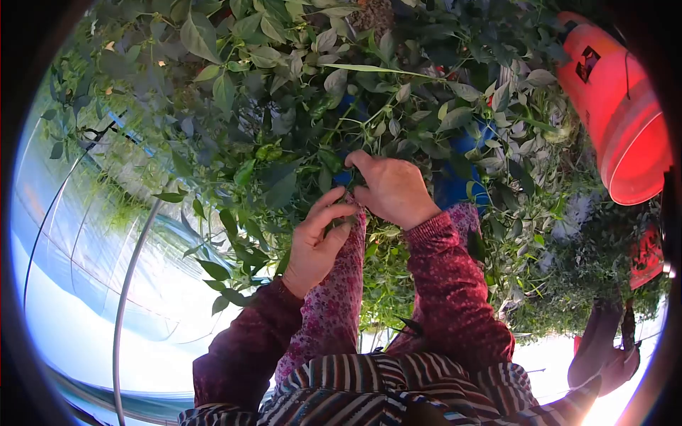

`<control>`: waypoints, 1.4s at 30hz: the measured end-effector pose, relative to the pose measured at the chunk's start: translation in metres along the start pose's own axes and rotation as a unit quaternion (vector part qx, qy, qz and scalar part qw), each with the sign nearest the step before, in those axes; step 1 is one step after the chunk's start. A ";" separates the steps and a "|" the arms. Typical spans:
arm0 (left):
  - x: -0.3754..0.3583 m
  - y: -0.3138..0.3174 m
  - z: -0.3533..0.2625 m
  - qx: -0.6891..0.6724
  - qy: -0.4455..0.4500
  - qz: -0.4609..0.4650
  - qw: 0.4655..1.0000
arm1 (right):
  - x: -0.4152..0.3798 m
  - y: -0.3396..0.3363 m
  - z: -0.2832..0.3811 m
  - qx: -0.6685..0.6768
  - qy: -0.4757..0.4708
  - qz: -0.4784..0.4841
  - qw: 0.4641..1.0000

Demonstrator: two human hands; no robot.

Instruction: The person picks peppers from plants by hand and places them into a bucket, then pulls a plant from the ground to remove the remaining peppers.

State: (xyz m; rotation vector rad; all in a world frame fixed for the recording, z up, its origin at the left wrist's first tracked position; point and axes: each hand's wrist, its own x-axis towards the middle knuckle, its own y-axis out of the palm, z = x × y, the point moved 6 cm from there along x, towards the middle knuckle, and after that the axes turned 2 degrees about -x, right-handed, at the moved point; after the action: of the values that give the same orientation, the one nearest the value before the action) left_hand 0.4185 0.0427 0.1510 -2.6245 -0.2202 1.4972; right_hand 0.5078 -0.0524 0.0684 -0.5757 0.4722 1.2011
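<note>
My left hand [318, 240] is raised in front of the leafy plants [284, 186], its fingers loosely curved and apart. Nothing can be made out between its thumb and fingers. Just to its right, my right hand [395, 187] reaches into the foliage with bent fingers, close to the left fingertips. Thumb and index finger of the right hand close toward a thin green stem area; what they hold is too small and dark to name. Shiny green peppers or curled leaves [268, 152] hang among the leaves left of the hands.
A red bucket [586, 78] lies tilted at the upper right. Behind the leaves, a blue object [455, 183] shows in part. A thin curved pole [126, 298] rises at the left before clear sheeting [78, 263]. Dense foliage surrounds both hands.
</note>
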 end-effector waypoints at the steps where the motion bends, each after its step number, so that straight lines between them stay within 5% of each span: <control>1: -0.003 -0.004 0.008 -0.127 -0.061 -0.016 0.990 | 0.000 -0.001 0.000 0.003 -0.006 -0.006 1.000; 5: 0.017 -0.044 0.023 -0.315 -0.134 -0.044 0.939 | -0.001 -0.002 0.002 0.015 -0.012 -0.016 1.000; 7: 0.036 -0.052 0.010 0.064 -0.113 0.037 0.991 | 0.000 0.000 0.001 0.016 -0.006 -0.015 1.000; 8: 0.049 -0.048 -0.006 0.064 -0.113 0.038 0.991 | -0.001 0.002 0.000 0.016 -0.001 -0.011 1.000; 9: 0.063 -0.035 -0.038 0.292 -0.030 0.069 0.953 | -0.002 0.003 0.000 0.016 0.000 -0.010 1.000; 10: 0.073 -0.022 -0.056 0.502 0.056 0.096 0.857 | -0.003 0.001 0.001 0.027 -0.002 -0.016 1.000; 11: 0.082 -0.020 -0.056 0.502 0.059 0.094 0.858 | -0.002 -0.002 0.000 0.036 -0.004 -0.024 0.999; 13: 0.088 -0.004 -0.069 0.587 0.254 0.068 0.766 | -0.002 -0.005 0.000 0.029 0.001 -0.024 0.999; 16: 0.087 0.007 -0.042 0.541 0.191 0.125 0.809 | -0.005 -0.006 -0.003 0.027 0.006 -0.013 1.000; 20: 0.083 0.007 -0.034 0.491 0.218 0.046 0.842 | -0.007 -0.012 -0.004 0.042 0.003 -0.022 0.999; 28: 0.055 0.016 -0.061 0.572 0.246 -0.031 0.782 | -0.005 -0.011 0.003 0.046 -0.024 -0.039 0.998; 34: 0.048 0.015 -0.076 0.575 0.187 0.055 0.794 | -0.003 -0.010 -0.005 0.061 -0.019 -0.041 0.997; 36: 0.033 0.019 -0.086 0.484 0.192 0.087 0.849 | -0.007 -0.010 -0.006 0.050 -0.004 -0.027 0.998; 39: 0.073 -0.029 -0.099 0.383 0.196 -0.030 0.902 | -0.007 -0.014 -0.003 0.070 -0.014 -0.043 0.997; 42: 0.114 -0.069 -0.082 0.520 0.162 -0.015 0.838 | -0.006 -0.011 -0.006 0.035 -0.013 -0.028 0.999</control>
State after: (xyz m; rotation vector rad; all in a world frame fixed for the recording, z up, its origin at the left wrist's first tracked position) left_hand 0.5420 0.1286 0.1079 -1.8613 0.4619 0.7448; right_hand 0.5166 -0.0635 0.0696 -0.5095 0.4713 1.1329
